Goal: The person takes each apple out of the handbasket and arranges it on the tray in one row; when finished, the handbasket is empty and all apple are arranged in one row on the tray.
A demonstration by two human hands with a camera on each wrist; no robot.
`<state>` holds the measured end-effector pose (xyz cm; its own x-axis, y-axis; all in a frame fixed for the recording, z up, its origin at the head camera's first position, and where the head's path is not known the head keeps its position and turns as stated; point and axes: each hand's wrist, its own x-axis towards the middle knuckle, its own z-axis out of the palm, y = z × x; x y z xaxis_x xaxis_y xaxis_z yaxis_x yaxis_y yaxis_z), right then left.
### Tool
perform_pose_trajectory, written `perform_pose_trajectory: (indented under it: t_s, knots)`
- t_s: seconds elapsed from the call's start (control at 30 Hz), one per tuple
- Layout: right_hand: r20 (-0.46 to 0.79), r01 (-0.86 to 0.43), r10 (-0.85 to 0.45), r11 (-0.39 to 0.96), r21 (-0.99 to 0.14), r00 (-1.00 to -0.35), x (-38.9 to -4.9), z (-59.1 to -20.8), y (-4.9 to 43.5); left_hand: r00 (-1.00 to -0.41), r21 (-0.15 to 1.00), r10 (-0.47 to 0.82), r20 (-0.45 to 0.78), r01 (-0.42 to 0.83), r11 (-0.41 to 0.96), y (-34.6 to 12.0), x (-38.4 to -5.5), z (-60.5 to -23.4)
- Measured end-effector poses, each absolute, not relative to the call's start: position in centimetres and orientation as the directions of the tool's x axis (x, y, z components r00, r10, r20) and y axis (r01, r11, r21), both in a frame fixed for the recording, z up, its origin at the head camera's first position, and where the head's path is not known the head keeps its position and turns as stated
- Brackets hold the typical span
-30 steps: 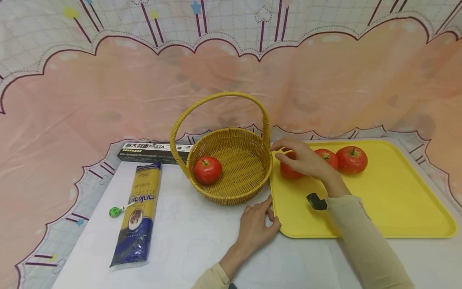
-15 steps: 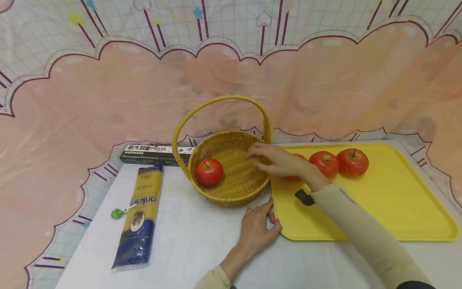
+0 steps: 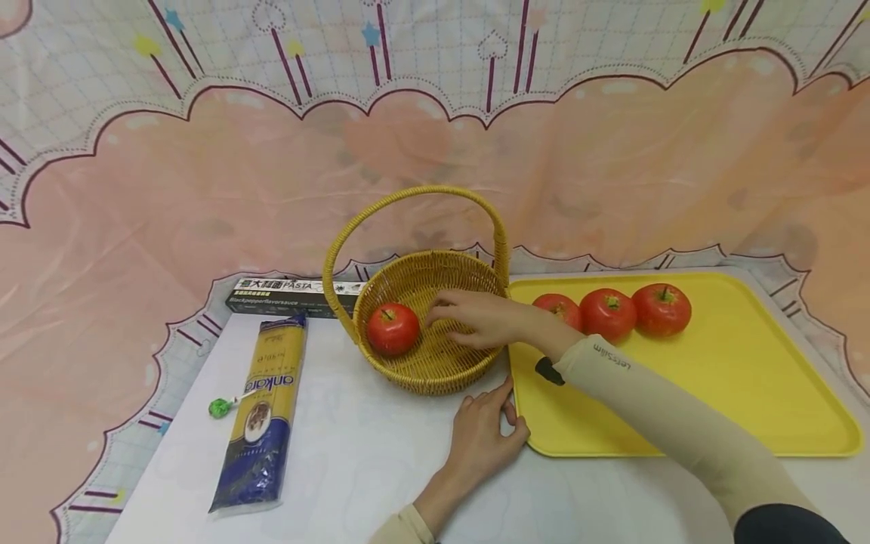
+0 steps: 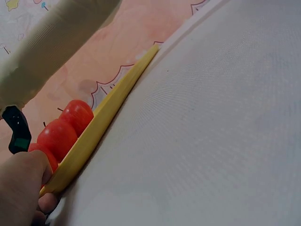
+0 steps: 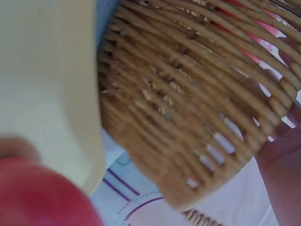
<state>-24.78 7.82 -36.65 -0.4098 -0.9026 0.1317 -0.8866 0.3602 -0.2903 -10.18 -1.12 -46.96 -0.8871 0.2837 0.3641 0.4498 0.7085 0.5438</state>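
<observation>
A red apple [image 3: 393,329] sits in the left part of the yellow wicker basket [image 3: 435,381], whose tall handle arches above it. My right hand [image 3: 476,316] hangs over the basket's inside with bent, spread fingers, a small gap right of that apple, holding nothing. In the right wrist view, part of the hand [image 5: 284,174] shows beyond the basket's slatted wall [image 5: 188,84]. My left hand [image 3: 479,432] pinches the left edge of the yellow tray [image 3: 741,393] near its front corner. Three more red apples [image 3: 608,315] stand in a row on the tray, the leftmost partly behind my right forearm.
A dark pasta box [image 3: 292,297] lies behind the basket's left side. Further left are a yellow-and-blue pasta packet [image 3: 261,415] and a green-wrapped lollipop [image 3: 220,408] against it. A patterned cloth [image 3: 421,151] hangs at the back.
My right hand has moved left, from beside the tray's leftmost apple across the basket rim to near the apple inside. My left hand has stayed at the tray's edge.
</observation>
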Motion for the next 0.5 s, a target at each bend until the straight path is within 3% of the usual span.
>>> perform_pose_trajectory:
  t_s: [0.5]
  knots:
    - [0.009, -0.91, -0.928, 0.363, -0.202, -0.372, -24.9, -35.4, 3.5, -0.88, 0.545, 0.279, 0.385, 0.46, 0.701, -1.2, -10.2, -47.3]
